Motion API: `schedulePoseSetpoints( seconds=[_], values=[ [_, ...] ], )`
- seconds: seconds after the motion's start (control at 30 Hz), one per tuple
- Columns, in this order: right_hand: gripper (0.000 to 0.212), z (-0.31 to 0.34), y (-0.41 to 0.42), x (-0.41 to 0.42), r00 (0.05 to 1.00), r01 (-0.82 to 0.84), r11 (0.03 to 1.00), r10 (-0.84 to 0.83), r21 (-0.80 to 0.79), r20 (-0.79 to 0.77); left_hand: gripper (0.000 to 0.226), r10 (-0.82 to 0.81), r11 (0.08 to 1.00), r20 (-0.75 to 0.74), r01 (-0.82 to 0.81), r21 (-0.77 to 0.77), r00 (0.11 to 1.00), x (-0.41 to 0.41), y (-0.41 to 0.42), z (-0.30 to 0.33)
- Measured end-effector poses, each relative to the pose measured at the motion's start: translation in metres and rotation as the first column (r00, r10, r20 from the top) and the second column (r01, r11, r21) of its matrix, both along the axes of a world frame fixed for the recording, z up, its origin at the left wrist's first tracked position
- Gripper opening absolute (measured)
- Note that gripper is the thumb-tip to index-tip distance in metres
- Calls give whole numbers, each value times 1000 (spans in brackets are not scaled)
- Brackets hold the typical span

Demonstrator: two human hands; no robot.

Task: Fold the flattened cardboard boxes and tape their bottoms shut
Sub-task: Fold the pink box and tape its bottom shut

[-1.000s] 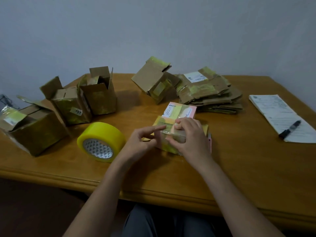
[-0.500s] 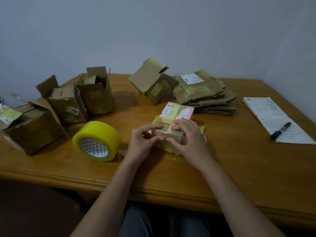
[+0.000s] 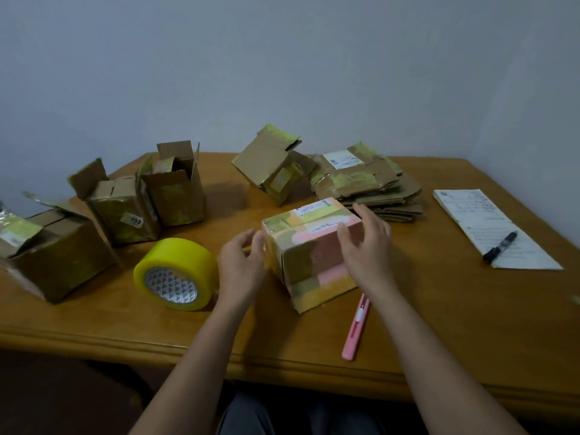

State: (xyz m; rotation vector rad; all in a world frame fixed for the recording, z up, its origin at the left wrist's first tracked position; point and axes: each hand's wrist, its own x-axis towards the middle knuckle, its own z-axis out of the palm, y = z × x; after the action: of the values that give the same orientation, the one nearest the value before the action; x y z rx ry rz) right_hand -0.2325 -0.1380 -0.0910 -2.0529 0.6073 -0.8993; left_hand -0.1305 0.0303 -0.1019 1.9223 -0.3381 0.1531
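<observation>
Wooden table [image 3: 439,324] carries one pink taped box [image 3: 309,251] at centre, between loosely spread left hand [image 3: 240,268] and right hand [image 3: 365,252], both touching its sides. Four folded boxes [image 3: 119,211] at 10–12 o'clock, one flattened stack [image 3: 370,186] at 1. Tape roll [image 3: 174,274] at 9; pink cutter [image 3: 356,328] at 5.

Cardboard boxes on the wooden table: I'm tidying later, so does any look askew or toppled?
Yes. The brown cardboard box at the back centre is tipped on an edge, leaning against the stack of flattened cardboard boxes. The others stand on their bases.
</observation>
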Motion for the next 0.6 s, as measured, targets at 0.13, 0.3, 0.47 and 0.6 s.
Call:
schedulePoseSetpoints(
  seconds=[0.13, 0.3, 0.47, 0.6],
  values=[
    [61, -11, -8, 3, 979, -153, 934, 187, 321, -77, 41, -170, 984, -190, 157, -81, 967, -9, -16, 4],
    [56, -19, -22, 3, 971, -189, 920, 228, 344, -75, 43, -157, 982, -291, 119, -146, 944, -8, -23, -2],
    [44, -17, -33, 7, 939, -252, 861, 329, 441, -105, 37, -255, 951, -345, 170, -257, 903, -7, -19, -1],
    [44, -23, -39, 9, 925, -308, 817, 376, 488, -46, 48, -337, 924, -373, 227, -308, 865, -3, -13, -1]
  ],
)
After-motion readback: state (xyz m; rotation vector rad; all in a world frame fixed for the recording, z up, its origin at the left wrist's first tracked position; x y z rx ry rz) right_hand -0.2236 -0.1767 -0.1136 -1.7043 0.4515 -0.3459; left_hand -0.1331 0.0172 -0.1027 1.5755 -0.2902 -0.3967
